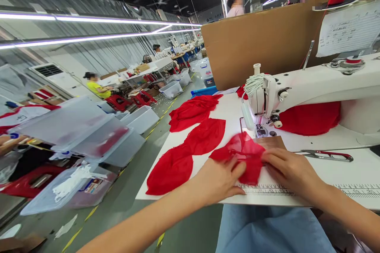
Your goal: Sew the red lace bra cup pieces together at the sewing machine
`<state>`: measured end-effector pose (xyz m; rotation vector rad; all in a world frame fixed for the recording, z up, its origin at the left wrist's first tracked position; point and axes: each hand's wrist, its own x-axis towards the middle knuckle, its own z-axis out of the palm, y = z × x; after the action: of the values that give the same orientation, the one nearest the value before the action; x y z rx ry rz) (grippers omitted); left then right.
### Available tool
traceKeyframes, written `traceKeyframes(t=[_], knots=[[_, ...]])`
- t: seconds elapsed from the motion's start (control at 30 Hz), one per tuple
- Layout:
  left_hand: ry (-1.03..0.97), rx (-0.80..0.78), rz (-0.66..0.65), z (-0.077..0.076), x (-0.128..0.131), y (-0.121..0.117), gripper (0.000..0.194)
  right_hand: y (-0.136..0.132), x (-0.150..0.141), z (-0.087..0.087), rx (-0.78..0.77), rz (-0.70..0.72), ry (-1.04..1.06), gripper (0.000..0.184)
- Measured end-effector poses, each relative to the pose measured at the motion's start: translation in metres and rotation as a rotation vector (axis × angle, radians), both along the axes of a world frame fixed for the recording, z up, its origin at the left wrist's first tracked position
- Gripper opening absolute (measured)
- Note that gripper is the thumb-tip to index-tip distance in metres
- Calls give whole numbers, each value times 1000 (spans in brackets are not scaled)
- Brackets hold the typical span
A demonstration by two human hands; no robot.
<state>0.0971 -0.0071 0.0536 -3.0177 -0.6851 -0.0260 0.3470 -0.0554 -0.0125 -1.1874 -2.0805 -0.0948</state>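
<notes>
A sheer red fabric piece (249,154) is stretched between my two hands at the front of the sewing table, just before the sewing machine (308,87). My left hand (222,176) pinches its left part, thumb and fingers closed on the cloth. At its right edge my right hand (291,166) grips it with bent fingers. The needle area (261,129) lies just behind the cloth. On the left of the table lie joined leaf-shaped red pieces (172,170) and a gathered red pile (192,112). Red fabric (308,118) also rests under the machine arm.
Thread snips (326,155) lie right of my right hand. A ruler strip (273,190) runs along the front edge. A cardboard panel (261,43) stands behind the machine. Plastic bins (97,134) are on the left floor; several people sit farther off.
</notes>
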Motion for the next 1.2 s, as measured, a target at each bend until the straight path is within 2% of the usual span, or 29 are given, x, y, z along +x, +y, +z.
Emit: traceKeyframes(t=[0.07,0.1,0.2,0.27,0.43,0.53,0.7,0.8,0.9,1.03,1.2], knots=[[96,13,156,-11,8,0,44,-10,7,-8,-6,-34,-164,25],[126,5,224,-15,14,3,45,-14,9,-12,-14,-46,-201,27],[115,-7,364,-19,33,15,36,-23,10,-20,-17,-61,-231,28],[78,-16,398,-23,44,27,29,-24,9,-20,-4,-65,-232,28],[50,-27,319,-43,51,46,55,-23,6,-17,56,-37,-195,27],[-11,-11,266,-51,46,49,55,-21,7,-16,114,-14,-233,29],[-170,-107,164,-47,46,55,45,-12,16,-9,125,-18,-254,26],[-269,-219,112,-44,56,63,40,-1,24,0,90,-23,-238,29],[-268,-304,78,-45,67,72,35,16,29,5,58,-21,-256,35],[-168,-247,66,-43,75,80,32,32,36,-3,70,-24,-256,36],[-105,-217,76,-38,74,88,24,29,43,-12,158,-177,-153,34]])
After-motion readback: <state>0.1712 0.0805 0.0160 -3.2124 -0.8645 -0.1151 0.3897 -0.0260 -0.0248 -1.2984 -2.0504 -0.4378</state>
